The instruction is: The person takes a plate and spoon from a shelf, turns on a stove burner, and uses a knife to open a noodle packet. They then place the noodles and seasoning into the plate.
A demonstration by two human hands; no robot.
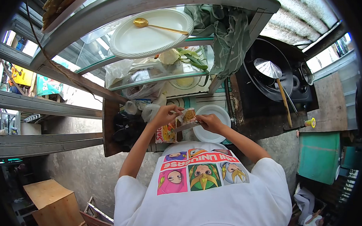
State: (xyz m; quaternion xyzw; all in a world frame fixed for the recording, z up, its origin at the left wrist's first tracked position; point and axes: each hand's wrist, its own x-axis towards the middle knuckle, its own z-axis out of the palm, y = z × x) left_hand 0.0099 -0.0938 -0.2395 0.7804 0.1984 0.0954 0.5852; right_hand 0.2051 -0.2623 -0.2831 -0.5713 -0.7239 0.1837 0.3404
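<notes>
At the frame's centre, the left hand (161,115) and right hand (207,120) pinch a noodle packet (180,120) between closed fingers, above the worktop (109,128). The packet looks unopened; the white bowl (217,115) just right shows nothing inside.

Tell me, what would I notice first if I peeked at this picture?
Probably the two hands in the middle: the left hand and right hand both pinch a small clear packet over a white bowl. Up on the glass shelf sits a big white plate with a gold spoon, and a black wok waits at the right.
</notes>
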